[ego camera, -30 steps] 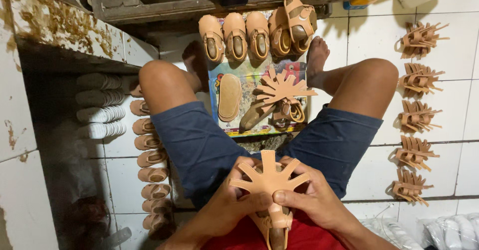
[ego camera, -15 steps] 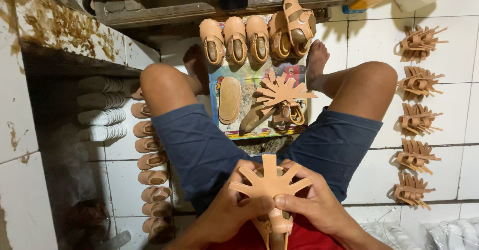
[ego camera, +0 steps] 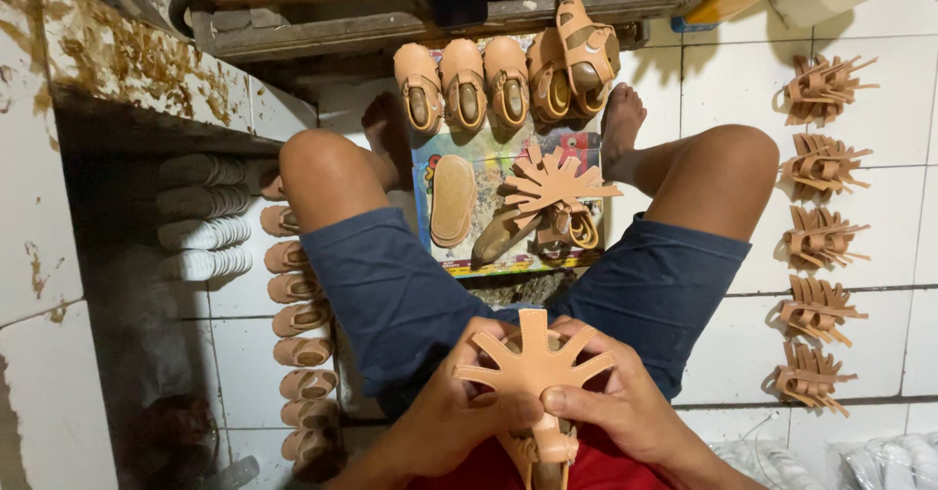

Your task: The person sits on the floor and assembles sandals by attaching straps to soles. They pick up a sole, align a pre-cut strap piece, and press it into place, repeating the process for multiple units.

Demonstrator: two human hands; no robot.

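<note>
White floor tiles (ego camera: 743, 89) spread under the seated person, whose bare knees in blue shorts (ego camera: 391, 285) point to the far side, toward a stained workbench (ego camera: 410, 11). Near the bottom edge, the left hand (ego camera: 454, 417) and the right hand (ego camera: 625, 407) meet on a tan leather sandal upper (ego camera: 535, 358), a flat piece with straps fanning out like fingers. It sits close to the person's lap, between the thighs. Both thumbs press on its lower part, the other fingers curl behind it, so each hand pinches the piece; a small sandal body (ego camera: 549, 451) hangs just below, its join with the upper hidden by the thumbs.

Between the feet lies a colourful mat (ego camera: 440, 163) with a loose sole (ego camera: 452, 200) and another strappy upper (ego camera: 555, 185). Finished small sandals (ego camera: 489, 85) stand in a row at the mat's far end. Along the right runs a column of folded uppers (ego camera: 821, 236) (five bundles), and on the left a line of soles (ego camera: 293, 324).
</note>
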